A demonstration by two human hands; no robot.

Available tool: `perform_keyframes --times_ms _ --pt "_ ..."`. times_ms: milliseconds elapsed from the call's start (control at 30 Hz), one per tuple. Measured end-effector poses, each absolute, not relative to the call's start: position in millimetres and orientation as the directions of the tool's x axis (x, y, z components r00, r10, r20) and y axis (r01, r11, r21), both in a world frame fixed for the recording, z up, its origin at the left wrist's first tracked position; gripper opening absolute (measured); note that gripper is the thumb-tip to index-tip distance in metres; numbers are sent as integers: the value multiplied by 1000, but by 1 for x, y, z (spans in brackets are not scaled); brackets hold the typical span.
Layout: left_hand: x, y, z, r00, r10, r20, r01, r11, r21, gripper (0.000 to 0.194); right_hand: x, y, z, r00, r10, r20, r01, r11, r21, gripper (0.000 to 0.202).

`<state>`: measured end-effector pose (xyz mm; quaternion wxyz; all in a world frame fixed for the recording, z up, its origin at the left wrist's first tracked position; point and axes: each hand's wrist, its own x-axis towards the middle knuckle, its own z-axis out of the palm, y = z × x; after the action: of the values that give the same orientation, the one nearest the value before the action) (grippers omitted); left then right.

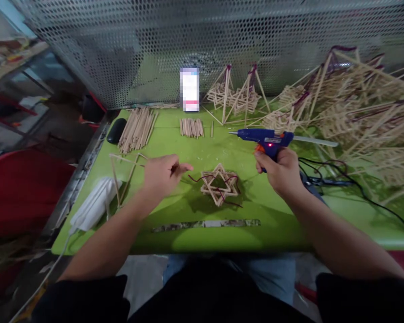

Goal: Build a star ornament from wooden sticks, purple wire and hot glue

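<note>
My right hand is wrapped round the handle of a blue glue gun with an orange trigger and a lit red light. Its nozzle points left, and a clear glue stick sticks out of the back. My left hand is closed, thumb towards the right; whatever its fingers hold is hidden. Thin sticks of a wooden frame reach up to or behind that hand. Between my hands, a star-shaped stack of small sticks lies on the green table, with dark red cord across it.
A bundle of long sticks, short sticks and a lit phone are at the back. A white power strip lies left. Finished stick pieces crowd the right, beside a black cable. Perforated metal stands behind.
</note>
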<state>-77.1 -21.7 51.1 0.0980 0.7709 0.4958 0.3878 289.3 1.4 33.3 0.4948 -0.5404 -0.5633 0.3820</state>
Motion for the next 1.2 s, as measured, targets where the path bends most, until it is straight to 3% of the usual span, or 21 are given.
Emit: perform_keyframes --times_ms 233,400,433,567,633,767,933,1067,1200 --pt "-70 -33 54 168 872 460 723 -426 544 76 292 0 32 58 988 144 232 127 -964 33" --pt "-74 -31 38 174 857 485 748 -435 501 24 292 -3 34 58 988 144 253 125 -959 34" --pt "-74 -29 34 177 838 515 732 -462 501 25 291 -4 35 55 988 142 268 122 -956 36" --pt "-68 -24 23 176 727 663 722 -553 415 63 290 -5 34 54 989 135 289 114 -951 41" --pt "-67 -23 21 180 687 704 733 -571 371 65 290 -5 32 51 990 134 279 114 -953 39" --pt "-69 -26 26 221 661 717 656 -645 392 14 292 -4 28 51 991 124 229 109 -967 35" --pt "-69 -24 26 244 632 735 522 -725 450 46 295 -1 17 50 991 125 37 123 -992 26" --pt "-69 -21 12 255 781 569 300 -624 722 85 295 1 11 63 993 102 9 101 -995 19" --pt "-70 -21 4 272 836 477 128 -523 843 86 292 0 13 66 994 90 39 87 -995 26"
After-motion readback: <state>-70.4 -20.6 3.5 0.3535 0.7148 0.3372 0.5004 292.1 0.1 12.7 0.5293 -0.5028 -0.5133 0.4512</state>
